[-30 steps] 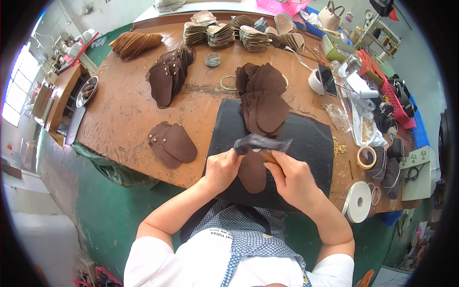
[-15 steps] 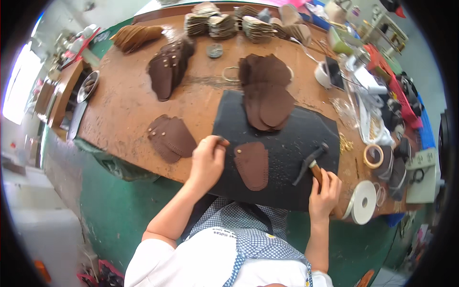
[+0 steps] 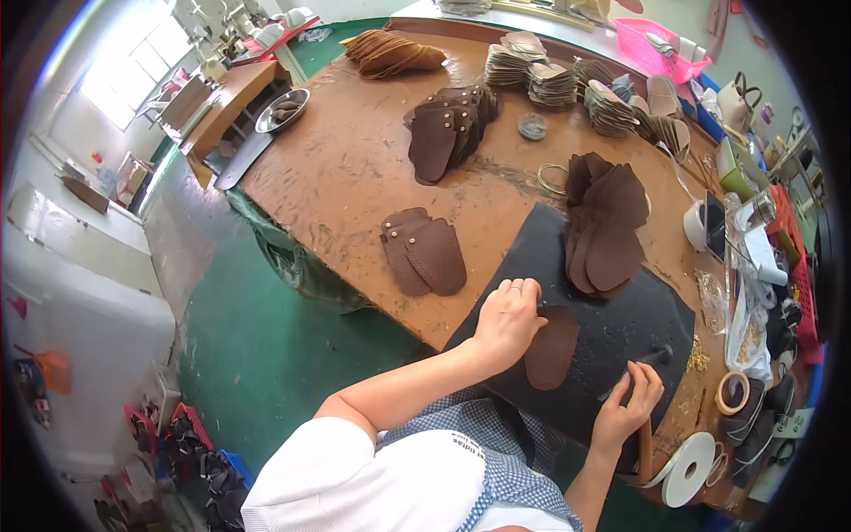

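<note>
On the black mat (image 3: 496, 355) lies a brown leather piece (image 3: 551, 350), rounded at its near end, with small holes along its edge. My left hand (image 3: 511, 321) is over its far left corner, fingers bent and pressed together. Whatever they pinch is hidden. My right hand (image 3: 631, 408) is to the right of the piece, curled round a hammer. The wooden hammer handle (image 3: 644, 452) shows below that hand, and the dark head lies beyond its fingers. Farther left, several similar leather pieces (image 3: 425, 255) with brass-coloured studs overlap on the table.
A stack of plain brown leather pieces (image 3: 603, 230) rests on the mat's far part. Studded pieces (image 3: 448, 129) are piled farther back. A round tin (image 3: 532, 127), a white spool (image 3: 687, 470) and a tape roll (image 3: 732, 393) stand about the wooden table (image 3: 328, 177).
The view has turned left. My left hand has moved from beside the leather piece onto its far corner, covering the stud there. My right hand stays at the hammer, whose handle now shows below it.
</note>
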The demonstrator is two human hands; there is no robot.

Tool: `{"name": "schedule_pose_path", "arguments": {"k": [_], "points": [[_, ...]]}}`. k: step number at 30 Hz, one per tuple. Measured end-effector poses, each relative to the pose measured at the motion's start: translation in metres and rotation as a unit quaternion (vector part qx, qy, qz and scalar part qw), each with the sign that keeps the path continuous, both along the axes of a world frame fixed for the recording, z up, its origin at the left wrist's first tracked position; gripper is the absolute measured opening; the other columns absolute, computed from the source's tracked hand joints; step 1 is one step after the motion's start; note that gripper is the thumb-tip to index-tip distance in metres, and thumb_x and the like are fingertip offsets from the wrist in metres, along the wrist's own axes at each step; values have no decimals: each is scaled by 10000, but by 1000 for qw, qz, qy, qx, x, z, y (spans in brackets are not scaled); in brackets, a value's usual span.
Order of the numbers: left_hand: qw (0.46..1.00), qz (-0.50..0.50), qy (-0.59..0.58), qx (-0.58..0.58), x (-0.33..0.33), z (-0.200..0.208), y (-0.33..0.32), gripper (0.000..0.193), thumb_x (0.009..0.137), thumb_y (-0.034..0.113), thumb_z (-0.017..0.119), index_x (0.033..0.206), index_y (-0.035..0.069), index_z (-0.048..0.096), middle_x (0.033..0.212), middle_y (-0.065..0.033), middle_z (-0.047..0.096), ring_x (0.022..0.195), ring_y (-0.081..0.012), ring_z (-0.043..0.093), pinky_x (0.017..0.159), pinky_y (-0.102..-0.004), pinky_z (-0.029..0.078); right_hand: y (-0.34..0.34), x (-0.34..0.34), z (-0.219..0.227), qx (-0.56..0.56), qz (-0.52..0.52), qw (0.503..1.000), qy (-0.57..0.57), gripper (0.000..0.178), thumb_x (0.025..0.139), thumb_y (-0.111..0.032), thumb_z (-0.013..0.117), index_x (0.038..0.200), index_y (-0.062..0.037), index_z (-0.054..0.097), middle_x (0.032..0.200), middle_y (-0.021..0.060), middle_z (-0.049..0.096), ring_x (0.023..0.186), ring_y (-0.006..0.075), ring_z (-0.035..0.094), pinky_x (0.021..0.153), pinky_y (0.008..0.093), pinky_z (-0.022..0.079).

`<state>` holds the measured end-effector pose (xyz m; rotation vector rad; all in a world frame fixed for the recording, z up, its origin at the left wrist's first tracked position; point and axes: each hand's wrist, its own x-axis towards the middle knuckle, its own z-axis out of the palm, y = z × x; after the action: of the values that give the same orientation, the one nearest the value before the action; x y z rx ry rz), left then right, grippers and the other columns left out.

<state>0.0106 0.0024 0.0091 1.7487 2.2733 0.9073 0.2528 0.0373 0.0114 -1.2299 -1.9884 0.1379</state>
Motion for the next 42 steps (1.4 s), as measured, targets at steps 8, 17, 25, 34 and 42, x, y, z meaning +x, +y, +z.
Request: {"name": "schedule_pose_path", "arguments": {"k": [8,17,25,34,42], "points": [[992,-50,-117,21,-24,8,-13,242,870,116,723,1036,44,562,920,-108,630,949,-318,612,881,-394,499,2,-6,0,5,-3,1000,7,140,896,67,611,1017,11,652,1080,121,592,1033,293,575,895,405,476],[973,171,-147,42,-164,30,-32,263,855,166,728,1040,2,638,973,-200,713,966,-357,686,841,-419,528,-1,-5,1,13,3,1000,1,121,896,63,617,1000,12,651,1044,111,601,989,287,569,868,396,475],[968,247,13,-34,-174,-13,-52,451,759,281,827,1080,16,654,946,-142,702,904,-319,668,866,-393,524,0,-10,3,19,-1,1000,-4,118,886,77,625,984,16,652,1040,110,604,980,285,568,849,391,483],[953,271,-134,16,-168,-8,-44,491,743,188,847,1120,-1,596,1030,-174,677,958,-314,660,860,-401,527,-1,-6,-1,23,-22,999,-15,137,868,91,617,971,14,663,1038,106,606,980,291,571,840,394,487],[917,310,237,84,-225,1,-68,491,755,195,850,1155,6,637,876,-70,675,768,-157,632,703,-314,528,6,-13,1,28,0,999,19,183,805,91,646,944,-23,683,990,107,623,947,306,589,821,401,499]]}}
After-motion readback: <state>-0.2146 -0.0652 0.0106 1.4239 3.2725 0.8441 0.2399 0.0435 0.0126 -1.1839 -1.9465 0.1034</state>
